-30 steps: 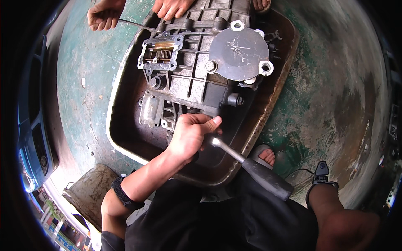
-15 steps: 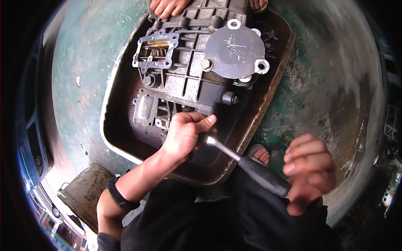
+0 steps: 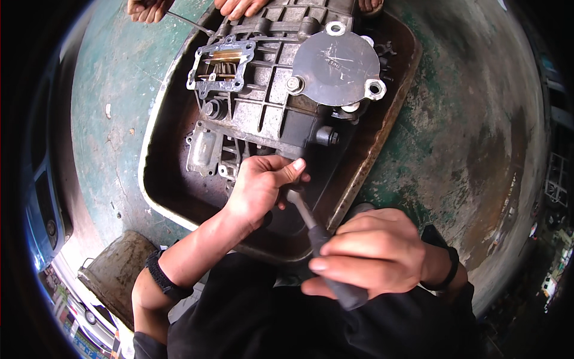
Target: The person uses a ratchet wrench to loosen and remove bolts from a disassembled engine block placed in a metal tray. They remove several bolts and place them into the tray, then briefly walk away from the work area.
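My left hand (image 3: 257,188) is closed around the head end of a ratchet wrench at the lower end of a ribbed metal housing (image 3: 269,128); what lies under my fingers is hidden. Over the wrench's dark handle (image 3: 350,293), my right hand (image 3: 376,251) has its fingers curled. The metal shaft (image 3: 302,206) runs between them. A round cover plate (image 3: 335,69) with bolt lugs sits on the housing, left of it an open rectangular flange (image 3: 221,66). A smaller cover (image 3: 202,149) lies lower left, beside my left hand.
The housing lies in a deep, stained metal pan (image 3: 394,107) on a worn green floor (image 3: 104,119). Another person's hands (image 3: 149,11) (image 3: 239,6) are at the top, one holding a thin rod. A dirty bucket (image 3: 113,269) stands lower left; a blue vehicle (image 3: 45,209) is at far left.
My right hand has come in from the right onto the handle, which has swung left and downward. The other person's hand with the rod left view and is back.
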A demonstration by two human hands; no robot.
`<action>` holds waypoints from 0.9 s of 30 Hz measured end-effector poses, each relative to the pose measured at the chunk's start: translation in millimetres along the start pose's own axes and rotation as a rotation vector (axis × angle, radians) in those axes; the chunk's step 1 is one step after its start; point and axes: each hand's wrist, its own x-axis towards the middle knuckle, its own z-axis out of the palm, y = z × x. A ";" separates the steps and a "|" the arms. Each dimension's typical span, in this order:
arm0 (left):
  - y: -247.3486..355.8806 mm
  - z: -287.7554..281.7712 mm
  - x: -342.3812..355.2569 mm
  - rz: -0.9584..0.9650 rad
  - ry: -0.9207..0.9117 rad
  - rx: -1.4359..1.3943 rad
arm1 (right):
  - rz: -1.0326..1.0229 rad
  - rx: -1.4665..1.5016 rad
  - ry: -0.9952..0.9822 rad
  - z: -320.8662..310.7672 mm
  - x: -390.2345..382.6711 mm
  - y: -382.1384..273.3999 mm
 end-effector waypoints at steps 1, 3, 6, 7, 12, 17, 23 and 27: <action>-0.6 -1.7 1.2 0.016 -0.023 -0.014 | -0.028 0.018 -0.040 8.0 11.0 -0.2; -2.6 -4.3 5.4 0.002 -0.053 -0.018 | -0.130 0.036 -0.067 31.4 29.8 5.6; -8.7 -4.0 10.8 0.080 -0.075 0.032 | -0.096 0.044 -0.056 65.5 51.3 19.4; -10.5 -2.5 12.4 0.106 -0.019 0.075 | -0.082 0.022 -0.102 69.8 53.0 22.9; -4.2 -6.5 8.8 0.053 -0.102 -0.009 | -0.113 -0.078 -0.042 43.3 26.7 19.1; 2.3 0.0 3.6 0.037 -0.030 0.005 | 0.025 -0.165 0.069 -12.4 -40.9 28.2; 0.3 -3.1 5.4 0.010 -0.025 -0.009 | 0.172 -0.038 0.318 -3.0 -80.7 38.8; 3.9 -2.9 2.0 -0.009 -0.040 0.066 | 0.103 -0.146 -0.073 3.7 -20.8 21.4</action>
